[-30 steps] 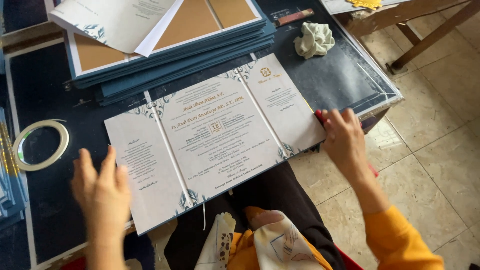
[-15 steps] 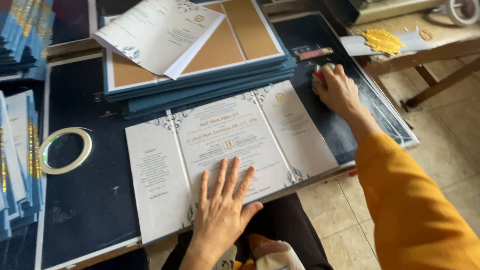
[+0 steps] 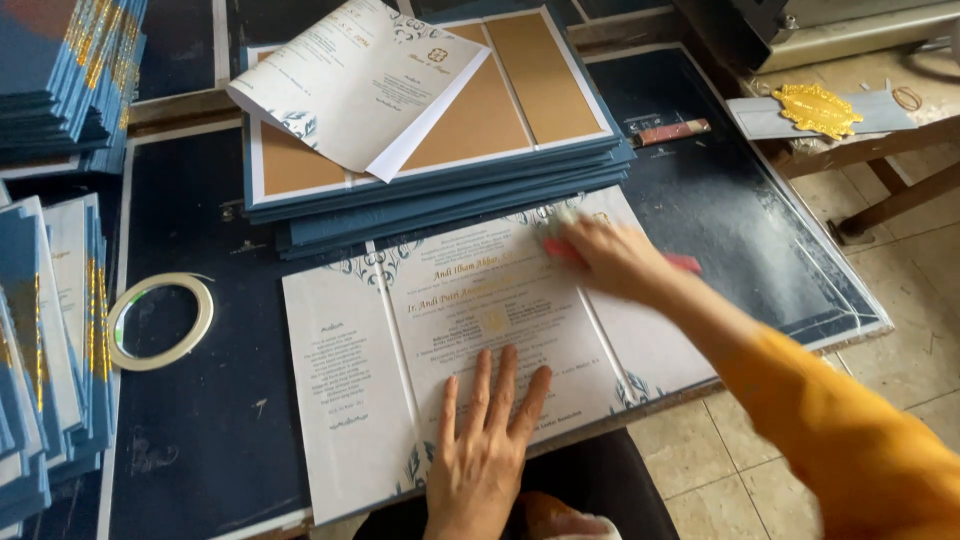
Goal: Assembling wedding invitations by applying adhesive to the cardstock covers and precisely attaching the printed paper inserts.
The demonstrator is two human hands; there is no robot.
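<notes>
Lying open flat on the dark table (image 3: 190, 430): 1 white 3-panel card (image 3: 470, 340). Pressing its middle panel, fingers spread: left hand (image 3: 485, 450). Gripping a red tool (image 3: 680, 263) over the right fold: right hand (image 3: 610, 258). Probably creasing midway; left fold seemingly remaining. Waiting behind: blue stack (image 3: 440, 170).
</notes>
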